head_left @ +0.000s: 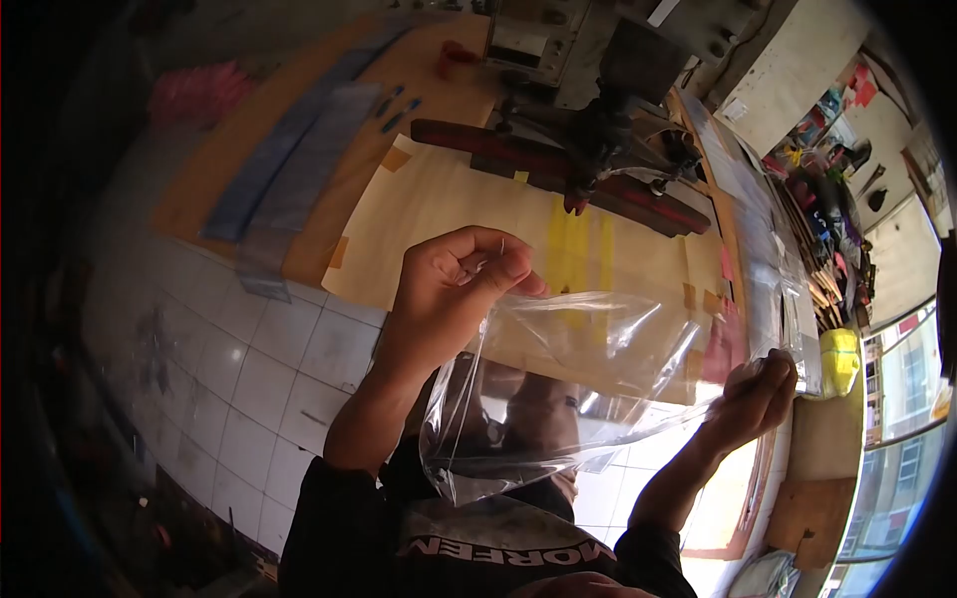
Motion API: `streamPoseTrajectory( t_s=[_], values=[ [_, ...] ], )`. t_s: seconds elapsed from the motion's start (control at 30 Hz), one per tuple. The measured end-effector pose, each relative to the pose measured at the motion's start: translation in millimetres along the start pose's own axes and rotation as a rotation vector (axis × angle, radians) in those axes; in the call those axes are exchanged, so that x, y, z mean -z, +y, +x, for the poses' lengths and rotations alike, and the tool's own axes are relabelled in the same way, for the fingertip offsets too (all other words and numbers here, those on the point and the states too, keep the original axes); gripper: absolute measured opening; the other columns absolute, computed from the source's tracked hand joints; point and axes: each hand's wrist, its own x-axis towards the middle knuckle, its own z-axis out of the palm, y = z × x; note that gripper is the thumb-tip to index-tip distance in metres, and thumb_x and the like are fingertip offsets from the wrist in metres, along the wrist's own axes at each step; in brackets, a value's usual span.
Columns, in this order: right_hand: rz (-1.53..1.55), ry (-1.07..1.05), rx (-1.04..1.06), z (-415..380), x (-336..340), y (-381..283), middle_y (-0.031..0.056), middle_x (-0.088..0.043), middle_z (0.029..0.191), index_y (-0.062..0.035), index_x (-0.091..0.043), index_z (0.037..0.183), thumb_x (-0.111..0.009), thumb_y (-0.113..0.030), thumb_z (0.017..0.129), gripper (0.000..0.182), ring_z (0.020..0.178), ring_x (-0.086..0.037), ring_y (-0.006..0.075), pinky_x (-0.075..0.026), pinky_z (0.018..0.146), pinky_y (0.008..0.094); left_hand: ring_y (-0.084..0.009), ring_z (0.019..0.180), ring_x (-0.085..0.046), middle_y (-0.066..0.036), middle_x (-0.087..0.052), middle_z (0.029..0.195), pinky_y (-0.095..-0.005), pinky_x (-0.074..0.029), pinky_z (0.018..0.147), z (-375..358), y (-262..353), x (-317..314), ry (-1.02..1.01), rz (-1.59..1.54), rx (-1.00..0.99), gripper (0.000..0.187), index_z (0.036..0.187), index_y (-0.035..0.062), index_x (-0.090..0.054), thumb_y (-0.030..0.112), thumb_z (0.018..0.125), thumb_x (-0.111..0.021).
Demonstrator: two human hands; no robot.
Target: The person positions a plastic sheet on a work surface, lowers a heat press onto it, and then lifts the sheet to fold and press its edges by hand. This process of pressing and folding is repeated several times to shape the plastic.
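Observation:
A clear plastic sheet (pixel 588 399), possibly a bag, hangs loose and creased between my two hands in front of my body. At its upper left corner, my left hand (pixel 454 279) is closed, thumb and fingers pinching the film. My right hand (pixel 758 394) grips the gathered far end on the right, lower than the left one. Beyond the plastic lies a tan board (pixel 449 214) with yellow tape strips (pixel 578 239) on it. A dark machine (pixel 608 140) with a long reddish-black bar (pixel 538 174) stands over the board's far side.
Left of the board, stacked bluish plastic sheets (pixel 299 159) lie on the wooden table (pixel 189 204), with small blue pieces (pixel 399 115) nearby. A pink bundle (pixel 199 95) sits at far left. More clear sheets (pixel 738 189) and a yellow bundle (pixel 840 364) are at right, near a window (pixel 902 399).

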Motion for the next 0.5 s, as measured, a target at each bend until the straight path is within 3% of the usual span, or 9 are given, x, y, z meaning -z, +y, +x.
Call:
streamPoseTrajectory(
  t_s=[0.33, 0.4, 0.5],
  values=[
    [0.033, -0.018, -0.061, -1.4, 3.3, 4.9, -0.0060, -0.037, 0.060, -0.0035, -0.054, 0.083, -0.045, -0.015, 0.099, 0.022, 0.044, -0.026, -0.0013, -0.020, 0.038, 0.0138, -0.0171, 0.079, -0.067, -0.009, -0.066, 0.082, -0.0278, -0.055, 0.076, -1.1, 1.9, 3.4, 0.013, 0.002, -0.047, 0.012, 0.096, -0.0060, -0.062, 0.004, 0.088, -0.062],
    [0.037, -0.043, -0.064, -1.3, 4.6, 5.5, -0.0057, -0.037, 0.060, -0.0034, -0.054, 0.083, -0.045, -0.015, 0.099, 0.022, 0.043, -0.026, -0.0012, -0.020, 0.037, 0.0140, -0.0216, 0.076, -0.069, -0.013, -0.067, 0.080, -0.0332, -0.055, 0.075, 0.1, 1.9, 3.8, 0.016, 0.037, -0.049, 0.012, 0.096, -0.0046, -0.062, 0.006, 0.089, -0.060],
    [0.018, -0.051, -0.019, 0.5, 5.7, 5.8, -0.0053, -0.038, 0.060, -0.0033, -0.054, 0.083, -0.045, -0.015, 0.099, 0.022, 0.042, -0.026, -0.0008, -0.020, 0.037, 0.0143, -0.0170, 0.083, -0.067, -0.010, -0.067, 0.083, -0.0282, -0.054, 0.079, 0.6, -2.0, 7.2, -0.046, -0.043, 0.010, 0.015, 0.100, -0.0052, -0.062, 0.004, 0.089, -0.061]
  ],
)
